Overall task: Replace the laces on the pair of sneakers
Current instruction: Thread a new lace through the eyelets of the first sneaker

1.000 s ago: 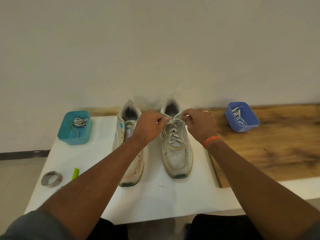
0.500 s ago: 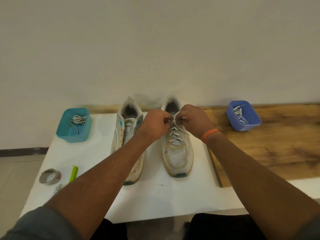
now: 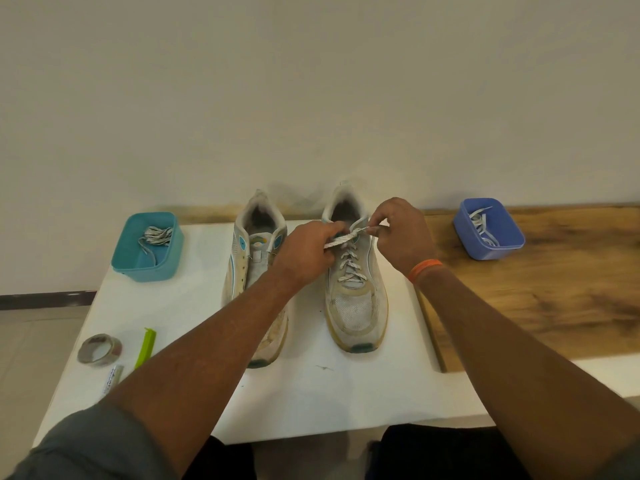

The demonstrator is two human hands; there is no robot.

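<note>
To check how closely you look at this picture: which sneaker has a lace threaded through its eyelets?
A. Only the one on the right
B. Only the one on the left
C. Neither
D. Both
A: the right sneaker shows a criss-crossed lace, whose end both hands pinch, while the left sneaker shows bare eyelets and no lace.

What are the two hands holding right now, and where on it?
Both hands pinch the lace of the right sneaker above its top eyelets: left hand on one stretch, right hand on the other.
</note>
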